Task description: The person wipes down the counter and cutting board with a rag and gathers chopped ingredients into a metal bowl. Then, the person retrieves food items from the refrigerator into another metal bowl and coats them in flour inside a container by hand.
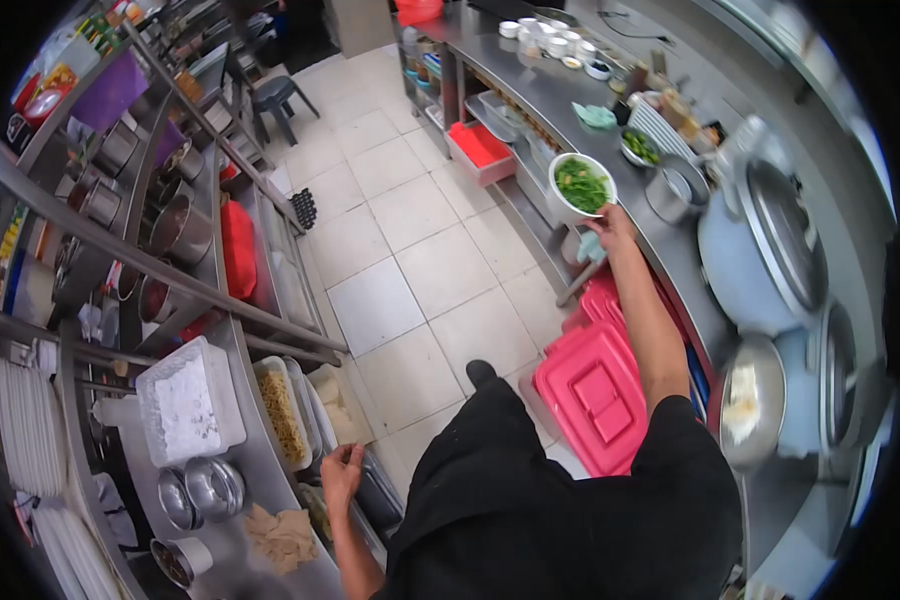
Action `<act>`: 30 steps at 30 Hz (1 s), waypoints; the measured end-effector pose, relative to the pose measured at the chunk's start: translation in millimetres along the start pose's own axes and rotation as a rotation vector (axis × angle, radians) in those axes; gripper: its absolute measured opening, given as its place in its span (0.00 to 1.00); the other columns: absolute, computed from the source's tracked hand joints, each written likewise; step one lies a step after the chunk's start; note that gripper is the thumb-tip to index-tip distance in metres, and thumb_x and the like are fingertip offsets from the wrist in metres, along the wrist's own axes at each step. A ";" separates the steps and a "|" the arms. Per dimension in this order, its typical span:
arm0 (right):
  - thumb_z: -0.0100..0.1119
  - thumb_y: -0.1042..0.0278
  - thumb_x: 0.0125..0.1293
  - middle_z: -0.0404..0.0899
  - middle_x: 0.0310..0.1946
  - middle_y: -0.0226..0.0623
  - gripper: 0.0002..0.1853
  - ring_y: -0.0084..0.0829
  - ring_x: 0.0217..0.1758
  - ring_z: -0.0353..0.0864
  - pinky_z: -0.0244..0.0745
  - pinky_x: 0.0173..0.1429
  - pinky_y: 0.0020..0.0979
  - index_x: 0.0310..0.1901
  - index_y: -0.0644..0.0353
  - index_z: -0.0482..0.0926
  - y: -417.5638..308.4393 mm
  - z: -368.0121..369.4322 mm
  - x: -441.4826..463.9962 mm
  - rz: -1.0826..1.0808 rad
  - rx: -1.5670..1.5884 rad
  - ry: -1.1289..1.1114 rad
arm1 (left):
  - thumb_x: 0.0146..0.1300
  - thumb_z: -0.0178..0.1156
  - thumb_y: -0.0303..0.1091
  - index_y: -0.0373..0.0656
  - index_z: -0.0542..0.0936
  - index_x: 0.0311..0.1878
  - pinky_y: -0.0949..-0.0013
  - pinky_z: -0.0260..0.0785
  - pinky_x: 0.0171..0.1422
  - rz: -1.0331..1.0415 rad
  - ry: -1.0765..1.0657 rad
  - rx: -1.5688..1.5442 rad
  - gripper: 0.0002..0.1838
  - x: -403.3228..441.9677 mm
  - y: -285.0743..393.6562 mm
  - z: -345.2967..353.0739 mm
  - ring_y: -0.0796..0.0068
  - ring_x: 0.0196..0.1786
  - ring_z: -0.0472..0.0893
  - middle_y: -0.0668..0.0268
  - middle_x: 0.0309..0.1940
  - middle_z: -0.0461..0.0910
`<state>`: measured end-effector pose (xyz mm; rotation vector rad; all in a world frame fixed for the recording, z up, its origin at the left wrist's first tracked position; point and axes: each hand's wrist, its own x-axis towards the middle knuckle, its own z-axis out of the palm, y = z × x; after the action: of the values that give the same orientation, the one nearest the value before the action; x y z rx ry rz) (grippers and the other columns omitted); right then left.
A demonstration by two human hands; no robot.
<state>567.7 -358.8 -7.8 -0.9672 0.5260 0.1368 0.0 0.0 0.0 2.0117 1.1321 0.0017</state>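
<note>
My right hand (611, 225) grips the near rim of a white bowl (558, 207) with chopped greens (582, 185) in it, held at the edge of the right steel counter. Something pale green hangs just below that hand. Lower left, my left hand (343, 472) is raised beside the left counter's edge, near a tray of noodle-like food (279, 412); its fingers are curled together, and whether anything is between them is too small to tell. A second bowl of greens (640, 147) stands on the right counter, next to a metal pot (670, 192).
Pink lidded bins (595, 395) stand on the floor by my right leg. A big pot (760, 250) and a metal bowl (753, 400) sit on the right counter. Steel shelving (150, 265) lines the left, with a tub of white powder (192, 400). A stool (278, 95) stands farther back.
</note>
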 end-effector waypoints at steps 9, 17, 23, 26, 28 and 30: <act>0.53 0.57 0.61 0.67 0.49 0.45 0.21 0.42 0.51 0.70 0.75 0.55 0.39 0.48 0.67 0.69 -97.4 -35.7 376.8 -0.775 -0.864 -0.401 | 0.53 0.60 0.49 0.40 0.84 0.38 0.58 0.71 0.54 -0.345 -0.097 0.131 0.21 56.9 34.7 74.8 0.53 0.45 0.80 0.52 0.36 0.82; 0.64 0.72 0.54 0.79 0.38 0.46 0.17 0.42 0.37 0.77 0.75 0.45 0.40 0.44 0.69 0.75 -4.9 13.5 345.4 -1.037 -1.336 0.207 | 0.54 0.57 0.50 0.42 0.84 0.37 0.57 0.69 0.56 -0.559 0.016 0.130 0.20 7.2 16.5 63.2 0.52 0.48 0.79 0.52 0.40 0.82; 0.59 0.72 0.55 0.79 0.37 0.42 0.15 0.37 0.36 0.77 0.75 0.40 0.37 0.45 0.64 0.76 137.9 127.8 207.5 -0.929 -1.005 0.006 | 0.54 0.57 0.50 0.41 0.84 0.36 0.57 0.69 0.56 -0.651 0.158 0.007 0.21 -20.1 3.1 79.4 0.52 0.48 0.79 0.51 0.39 0.82; 0.57 0.72 0.56 0.78 0.37 0.39 0.14 0.35 0.36 0.77 0.75 0.38 0.36 0.46 0.62 0.76 218.2 142.0 140.8 -0.657 -0.946 -0.182 | 0.55 0.57 0.50 0.41 0.84 0.37 0.56 0.69 0.56 -0.677 0.272 -0.072 0.21 -54.1 -11.1 87.0 0.51 0.47 0.79 0.52 0.39 0.82; 0.55 0.72 0.57 0.78 0.37 0.38 0.14 0.33 0.36 0.77 0.75 0.37 0.35 0.46 0.60 0.76 275.8 135.2 93.5 -0.431 -0.942 -0.299 | 0.55 0.57 0.50 0.41 0.84 0.38 0.56 0.69 0.56 -0.706 0.323 -0.132 0.21 -78.6 -25.2 92.3 0.51 0.47 0.79 0.52 0.39 0.82; 0.53 0.72 0.57 0.78 0.36 0.36 0.14 0.31 0.35 0.77 0.75 0.36 0.34 0.47 0.59 0.76 334.8 127.6 35.0 -0.177 -0.953 -0.421 | 0.55 0.57 0.50 0.41 0.84 0.38 0.56 0.70 0.56 -0.733 0.362 -0.198 0.21 -96.7 -43.4 96.3 0.51 0.47 0.79 0.52 0.39 0.82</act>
<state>530.9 -68.5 -217.4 -1.8483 -0.0544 0.4438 -53.8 -119.5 -57.8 1.3583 1.9628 0.1025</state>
